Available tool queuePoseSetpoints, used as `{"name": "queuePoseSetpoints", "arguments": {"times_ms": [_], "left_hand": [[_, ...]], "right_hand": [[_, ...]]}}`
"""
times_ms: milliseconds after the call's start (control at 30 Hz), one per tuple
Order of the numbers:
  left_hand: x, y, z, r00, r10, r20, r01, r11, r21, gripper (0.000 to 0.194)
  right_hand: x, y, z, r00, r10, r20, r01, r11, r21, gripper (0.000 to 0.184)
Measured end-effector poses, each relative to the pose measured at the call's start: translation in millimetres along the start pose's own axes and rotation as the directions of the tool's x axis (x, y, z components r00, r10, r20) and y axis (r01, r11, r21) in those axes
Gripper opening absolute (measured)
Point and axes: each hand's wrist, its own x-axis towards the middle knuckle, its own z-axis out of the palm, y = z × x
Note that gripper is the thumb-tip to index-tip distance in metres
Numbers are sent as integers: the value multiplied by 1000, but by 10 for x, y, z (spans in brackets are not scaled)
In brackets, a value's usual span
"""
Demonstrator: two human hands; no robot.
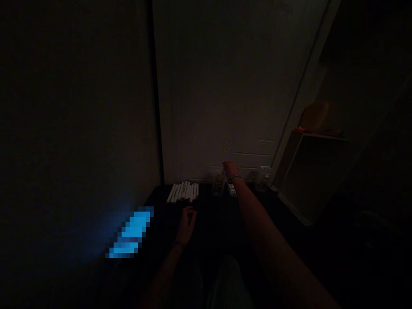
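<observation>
The room is very dark, so fine detail is lost. A row of white markers (183,192) with dark and red ends lies side by side on a dark surface. Just below their near ends is my left hand (186,221), its fingers loosely bent and the thumb apart, with nothing visible in it. My right hand (229,168) reaches over the top of a clear plastic box (218,184) with a printed label. Its fingers are bent down at the box's rim; what they hold, if anything, is too dim to make out. White pieces (231,189) lie under my right wrist.
Another clear box (264,178) stands to the right by the wall (206,107). A bright blue blurred screen (131,234) glows at the left. At the right is a shelf unit (296,167) with reddish and yellowish things on top. My knees show below.
</observation>
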Motion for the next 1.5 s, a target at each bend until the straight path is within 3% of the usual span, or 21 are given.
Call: {"name": "queuePoseSetpoints", "arguments": {"times_ms": [133,333,433,500,667,767,900,1033,1200,1333,1500], "left_hand": [[-3,16,1,1000,-17,3,17,1000,-14,33],[37,2,-16,997,-21,-71,17,998,-56,33],[68,-61,-40,984,-4,-179,-17,994,-112,30],[84,-112,-59,968,0,-252,-34,991,-131,28],[90,-200,-97,959,-25,-284,-10,993,-120,23],[84,-221,-97,971,-32,-239,-4,989,-150,26],[98,-225,-74,971,-45,-235,2,984,-177,25],[111,-196,-55,962,-67,-264,17,982,-188,22],[96,-157,-61,968,-72,-242,29,984,-175,23],[93,-160,-73,974,-56,-221,21,987,-158,23],[83,-137,-94,982,-60,-181,33,989,-146,22]], "right_hand": [[-112,-60,96,998,61,32,-63,997,50,19],[-359,-365,164,992,-65,107,56,995,86,28],[-610,-635,409,970,-147,196,164,984,-72,26],[-820,-811,636,933,-172,317,226,964,-142,27],[-1278,-1063,1122,890,-58,452,142,978,-155,27],[-1408,-1067,1252,893,-59,447,133,982,-136,33],[-1480,-1003,1311,879,-153,452,233,964,-127,34],[-1561,-960,1302,857,-238,457,323,939,-118,36],[-1604,-933,1224,825,-352,441,386,922,14,35],[-1568,-863,1312,888,-300,349,323,946,-8,48],[-1631,-812,1498,874,-270,404,282,959,32,52]]}}
